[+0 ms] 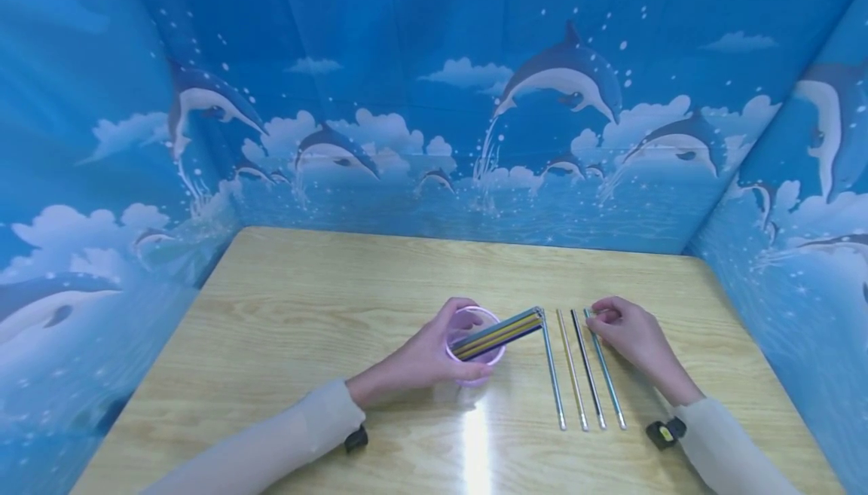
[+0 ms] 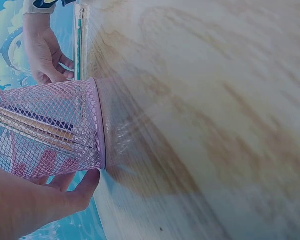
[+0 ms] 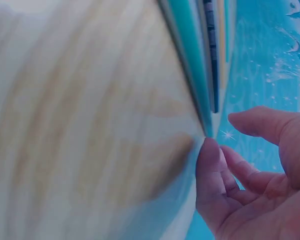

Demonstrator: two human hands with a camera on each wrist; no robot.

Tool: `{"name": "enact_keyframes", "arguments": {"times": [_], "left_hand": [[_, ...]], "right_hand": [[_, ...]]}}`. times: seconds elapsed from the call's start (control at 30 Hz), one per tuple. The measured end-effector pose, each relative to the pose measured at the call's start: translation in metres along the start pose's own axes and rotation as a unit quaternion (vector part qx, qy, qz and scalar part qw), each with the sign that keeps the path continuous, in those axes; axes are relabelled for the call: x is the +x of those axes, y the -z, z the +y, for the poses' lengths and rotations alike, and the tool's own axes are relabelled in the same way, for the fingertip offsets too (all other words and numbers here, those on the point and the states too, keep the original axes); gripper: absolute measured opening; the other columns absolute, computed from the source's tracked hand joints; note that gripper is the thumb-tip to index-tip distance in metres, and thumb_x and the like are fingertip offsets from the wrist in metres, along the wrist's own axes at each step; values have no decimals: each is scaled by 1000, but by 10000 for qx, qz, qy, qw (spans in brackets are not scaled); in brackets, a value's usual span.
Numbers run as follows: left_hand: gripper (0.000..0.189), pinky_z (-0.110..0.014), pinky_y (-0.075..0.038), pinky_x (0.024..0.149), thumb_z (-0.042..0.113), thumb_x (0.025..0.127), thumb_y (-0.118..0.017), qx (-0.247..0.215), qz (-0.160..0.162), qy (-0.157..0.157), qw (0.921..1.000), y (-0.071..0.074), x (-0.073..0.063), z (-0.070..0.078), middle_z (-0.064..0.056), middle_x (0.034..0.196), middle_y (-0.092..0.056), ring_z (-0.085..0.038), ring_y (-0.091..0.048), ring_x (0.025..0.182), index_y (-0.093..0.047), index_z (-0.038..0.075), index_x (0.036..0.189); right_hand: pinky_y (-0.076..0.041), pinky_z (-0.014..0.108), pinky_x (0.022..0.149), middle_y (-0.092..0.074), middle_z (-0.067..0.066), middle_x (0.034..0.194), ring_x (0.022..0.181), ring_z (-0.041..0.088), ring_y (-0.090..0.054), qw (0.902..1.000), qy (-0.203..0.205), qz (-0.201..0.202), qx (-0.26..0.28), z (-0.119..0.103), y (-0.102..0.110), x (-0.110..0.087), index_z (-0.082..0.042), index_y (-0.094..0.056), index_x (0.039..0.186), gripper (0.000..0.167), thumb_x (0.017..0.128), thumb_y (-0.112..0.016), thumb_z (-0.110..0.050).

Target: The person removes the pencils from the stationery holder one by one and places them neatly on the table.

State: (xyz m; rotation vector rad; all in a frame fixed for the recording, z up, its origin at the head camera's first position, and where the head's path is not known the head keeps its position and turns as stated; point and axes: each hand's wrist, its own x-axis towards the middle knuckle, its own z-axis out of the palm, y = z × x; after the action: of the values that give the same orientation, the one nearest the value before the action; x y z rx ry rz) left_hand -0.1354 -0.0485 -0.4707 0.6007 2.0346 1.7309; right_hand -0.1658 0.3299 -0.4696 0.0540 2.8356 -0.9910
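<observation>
My left hand [image 1: 434, 344] grips a pink mesh pencil cup [image 2: 50, 130], its fingers and thumb curled round the wall. Inside lean several pencils [image 1: 498, 334], blue-grey, yellow and dark, sticking out over the rim to the right. On the table, side by side, lie several more pencils: a blue one [image 1: 553, 374], a yellowish one [image 1: 573, 374], a black one [image 1: 588, 374] and a teal one [image 1: 606, 374]. At the teal pencil's far end my right hand [image 1: 631, 333] touches it with a fingertip [image 3: 210, 150]. The thumb stands apart from that fingertip in the right wrist view.
The light wood table [image 1: 325, 291] ends at a blue backdrop [image 1: 407, 103] printed with dolphins, which also covers both sides. A dark device [image 1: 664, 432] sits on the right wrist, another [image 1: 356, 438] on the left. Light glares off the tabletop below the cup.
</observation>
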Motion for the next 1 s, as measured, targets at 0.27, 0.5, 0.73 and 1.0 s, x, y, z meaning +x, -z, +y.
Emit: {"name": "enact_keyframes", "arguments": {"times": [0.27, 0.5, 0.73, 1.0], "left_hand": [[92, -35, -55, 108, 24, 86, -96, 176, -10, 26, 9998, 2, -2, 1, -7, 152, -59, -24, -60, 135, -41, 33, 159], [92, -36, -55, 108, 26, 85, -96, 189, -8, 41, 9998, 1, -1, 0, -7, 153, -59, -24, -61, 135, -41, 34, 159], [92, -38, -53, 111, 26, 86, -96, 181, -12, 9, 9998, 1, -2, 0, -4, 152, -60, -23, -60, 137, -41, 36, 158], [91, -40, -53, 111, 27, 85, -97, 232, -8, -14, 9997, 1, -1, -1, -6, 152, -60, -23, -60, 137, -42, 36, 157]], "right_hand": [[-57, 48, 91, -71, 19, 122, 110, 37, -71, 9996, 147, 164, 188, -9, 11, -13, 4, -64, 140, 47, 109, -68, -32], [-63, 30, 75, -73, 16, 117, 96, 26, -72, 9931, 566, 688, 758, -32, 9, -36, -1, -69, 134, 41, 112, -65, -34], [-65, 28, 74, -76, 10, 104, 87, 15, -72, 9771, 929, 904, 1688, -58, 0, -62, -1, -72, 128, 30, 112, -67, -26], [-64, 28, 70, -74, 5, 100, 83, 18, -72, 9590, 1204, 717, 2465, -84, -16, -80, 2, -72, 124, 22, 109, -70, -13]]}}
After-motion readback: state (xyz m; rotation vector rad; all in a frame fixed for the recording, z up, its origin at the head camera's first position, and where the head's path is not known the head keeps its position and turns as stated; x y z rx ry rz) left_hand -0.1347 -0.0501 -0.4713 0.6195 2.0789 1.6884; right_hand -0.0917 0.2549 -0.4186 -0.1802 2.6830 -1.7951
